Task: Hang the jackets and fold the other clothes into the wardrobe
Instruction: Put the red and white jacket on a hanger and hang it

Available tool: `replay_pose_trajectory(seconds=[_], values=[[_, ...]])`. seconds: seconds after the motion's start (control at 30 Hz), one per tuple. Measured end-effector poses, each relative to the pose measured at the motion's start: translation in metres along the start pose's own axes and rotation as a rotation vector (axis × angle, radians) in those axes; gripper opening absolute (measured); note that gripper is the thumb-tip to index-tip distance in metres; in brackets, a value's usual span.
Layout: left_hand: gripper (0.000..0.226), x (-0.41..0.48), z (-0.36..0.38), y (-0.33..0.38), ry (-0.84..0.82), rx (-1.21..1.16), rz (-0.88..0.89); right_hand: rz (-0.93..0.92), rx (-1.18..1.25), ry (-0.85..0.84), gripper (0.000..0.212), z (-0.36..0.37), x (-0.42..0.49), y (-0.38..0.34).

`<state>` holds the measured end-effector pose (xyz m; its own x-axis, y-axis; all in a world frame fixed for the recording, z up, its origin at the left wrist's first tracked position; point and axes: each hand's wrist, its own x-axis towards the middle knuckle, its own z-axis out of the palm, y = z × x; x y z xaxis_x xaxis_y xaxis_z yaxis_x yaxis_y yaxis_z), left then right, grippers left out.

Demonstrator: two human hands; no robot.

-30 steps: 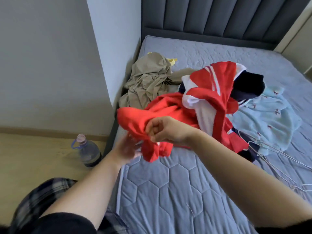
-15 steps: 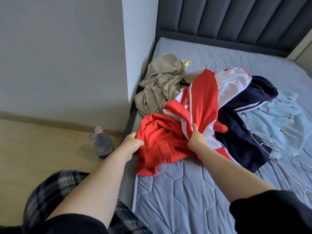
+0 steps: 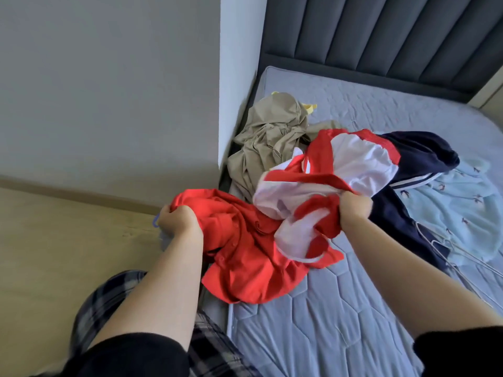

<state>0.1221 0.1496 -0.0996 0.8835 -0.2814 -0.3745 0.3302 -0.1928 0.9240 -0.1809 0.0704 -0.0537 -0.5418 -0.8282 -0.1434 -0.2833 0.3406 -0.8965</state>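
Early stage: both hands' fingers clutching a crumpled red button-front shirt [image 3: 245, 248] and red-and-white jacket [image 3: 321, 183], lifted from an unsorted pile on the grey quilted mattress [image 3: 340, 322]; nothing hung or folded.

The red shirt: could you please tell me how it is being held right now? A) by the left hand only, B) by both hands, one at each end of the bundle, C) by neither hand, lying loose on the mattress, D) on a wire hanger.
B: the left hand grips the plain red end of the red shirt, and the right hand grips its red-and-white part.
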Motion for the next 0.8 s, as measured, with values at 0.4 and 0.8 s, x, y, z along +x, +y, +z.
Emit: replay_pose_trajectory(seconds=[0.4,0.8], values=[[0.030,-0.037,0.023,-0.016,-0.899,0.612,0.395,-0.748,-0.845,-0.294,0.094,0.050,-0.024,0.039],[0.115,-0.045,0.021,-0.043,-1.148,1.143,0.783,-0.467,-0.633,-0.556,0.019,0.039,0.000,0.025]])
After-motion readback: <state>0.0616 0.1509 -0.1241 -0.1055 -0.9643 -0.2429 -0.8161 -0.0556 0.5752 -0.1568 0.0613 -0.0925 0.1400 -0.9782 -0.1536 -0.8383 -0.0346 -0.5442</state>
